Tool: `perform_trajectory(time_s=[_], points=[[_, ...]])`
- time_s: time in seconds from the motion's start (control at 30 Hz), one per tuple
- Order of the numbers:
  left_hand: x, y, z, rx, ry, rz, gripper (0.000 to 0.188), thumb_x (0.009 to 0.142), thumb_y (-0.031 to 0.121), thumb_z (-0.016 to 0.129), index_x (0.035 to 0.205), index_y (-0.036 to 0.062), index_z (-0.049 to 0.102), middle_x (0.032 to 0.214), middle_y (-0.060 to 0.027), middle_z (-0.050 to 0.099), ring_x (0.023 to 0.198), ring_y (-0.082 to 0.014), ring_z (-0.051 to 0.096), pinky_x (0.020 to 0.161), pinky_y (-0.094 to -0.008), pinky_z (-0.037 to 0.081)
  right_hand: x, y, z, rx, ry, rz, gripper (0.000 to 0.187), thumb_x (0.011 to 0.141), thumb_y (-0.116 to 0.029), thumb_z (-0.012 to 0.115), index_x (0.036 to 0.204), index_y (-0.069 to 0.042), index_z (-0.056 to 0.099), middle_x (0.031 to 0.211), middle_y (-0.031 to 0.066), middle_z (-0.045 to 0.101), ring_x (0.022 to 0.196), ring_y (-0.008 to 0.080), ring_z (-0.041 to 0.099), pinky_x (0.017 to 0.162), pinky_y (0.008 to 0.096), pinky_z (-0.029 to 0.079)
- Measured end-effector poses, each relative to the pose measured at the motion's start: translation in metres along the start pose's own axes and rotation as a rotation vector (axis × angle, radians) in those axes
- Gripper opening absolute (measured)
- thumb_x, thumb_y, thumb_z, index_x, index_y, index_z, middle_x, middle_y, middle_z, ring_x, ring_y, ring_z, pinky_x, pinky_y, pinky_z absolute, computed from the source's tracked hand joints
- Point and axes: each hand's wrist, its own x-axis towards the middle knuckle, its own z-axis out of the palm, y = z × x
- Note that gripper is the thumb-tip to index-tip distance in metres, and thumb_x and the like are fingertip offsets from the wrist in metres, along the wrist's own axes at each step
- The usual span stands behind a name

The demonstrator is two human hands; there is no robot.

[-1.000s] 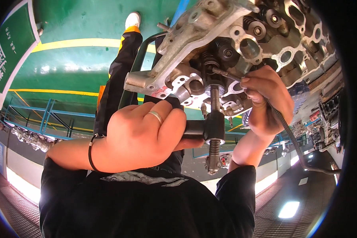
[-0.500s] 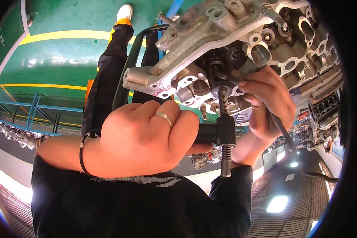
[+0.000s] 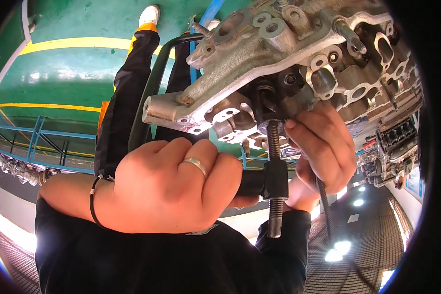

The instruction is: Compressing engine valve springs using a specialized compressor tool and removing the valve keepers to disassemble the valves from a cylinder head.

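Note:
My left hand (image 3: 174,186), with a ring and a black cord bracelet, is closed around the dark frame of a valve spring compressor (image 3: 275,179). The tool's threaded screw passes through a black collar, and its upper end sits against a valve spring (image 3: 265,94) in a grey metal cylinder head (image 3: 259,63). Beside that upper end, my right hand (image 3: 323,147) has its fingers bent, the forefinger tip near the screw. From its grip hangs a grey ribbed flexible shaft (image 3: 326,210); the shaft's other end is hidden by my fingers and the head.
A stud (image 3: 350,35) juts from the head's upper edge. Engine parts (image 3: 394,144) lie at the right, and blue metal railings (image 3: 36,137) stand at the left. Green floor (image 3: 73,73) with yellow lines spreads at the upper left, near a leg in dark trousers (image 3: 132,78).
The compressor, both hands and the cylinder head sit a little lower in view. The flexible shaft has swung from pointing right to hanging down. Both hands keep their grips.

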Motion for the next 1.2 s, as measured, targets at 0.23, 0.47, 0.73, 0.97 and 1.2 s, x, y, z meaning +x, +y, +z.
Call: perform_trajectory(time_s=[0.23, 0.47, 0.73, 0.97, 1.2], points=[[0.000, -0.005, -0.001, -0.024, 0.002, 0.032, 0.053, 0.087, 0.045, 0.075, 0.081, -0.0034, 0.054, 0.066, -0.0064, 0.046, 0.049, -0.0186, 0.048, 0.041, -0.0303, 0.042, 0.008, 0.004, -0.005, -0.038, -0.091, -0.137, 0.042, 0.050, -0.010, 0.068, 0.086, 0.012, 0.068, 0.078, 0.0185, 0.063, 0.061, 0.0266, 0.058, 0.050, 0.0318, 0.046], [0.003, -0.012, -0.006, -0.011, -0.018, 0.108, 0.058, 0.095, 0.048, 0.068, 0.082, -0.0071, 0.053, 0.066, -0.0070, 0.045, 0.048, -0.0175, 0.047, 0.038, -0.0296, 0.042, 0.008, 0.010, -0.006, 0.050, -0.120, -0.073, 0.042, 0.052, -0.006, 0.072, 0.089, 0.012, 0.068, 0.078, 0.0188, 0.063, 0.060, 0.0264, 0.058, 0.050, 0.0319, 0.047], [0.005, -0.014, -0.006, -0.009, -0.046, 0.139, 0.060, 0.100, 0.048, 0.062, 0.083, -0.0090, 0.054, 0.065, -0.0073, 0.046, 0.048, -0.0177, 0.048, 0.038, -0.0300, 0.043, 0.007, 0.000, -0.025, -0.009, -0.151, -0.028, 0.039, 0.059, 0.003, 0.079, 0.095, 0.012, 0.068, 0.086, 0.0208, 0.065, 0.065, 0.0279, 0.062, 0.053, 0.0340, 0.052], [0.006, -0.013, -0.007, 0.009, -0.049, 0.148, 0.061, 0.101, 0.049, 0.061, 0.083, -0.0090, 0.054, 0.065, -0.0068, 0.045, 0.048, -0.0175, 0.048, 0.038, -0.0298, 0.043, 0.006, 0.008, -0.013, 0.018, -0.040, 0.058, 0.026, 0.072, -0.008, 0.072, 0.092, 0.009, 0.067, 0.082, 0.0198, 0.067, 0.061, 0.0265, 0.061, 0.049, 0.0317, 0.044], [0.000, -0.013, -0.007, -0.014, 0.002, 0.080, 0.058, 0.093, 0.048, 0.069, 0.083, -0.0067, 0.055, 0.066, -0.0065, 0.044, 0.049, -0.0177, 0.047, 0.039, -0.0274, 0.038, 0.039, 0.022, -0.019, 0.117, -0.287, -0.186, 0.029, 0.077, -0.008, 0.071, 0.096, 0.014, 0.066, 0.083, 0.0220, 0.066, 0.060, 0.0270, 0.061, 0.050, 0.0341, 0.046]])
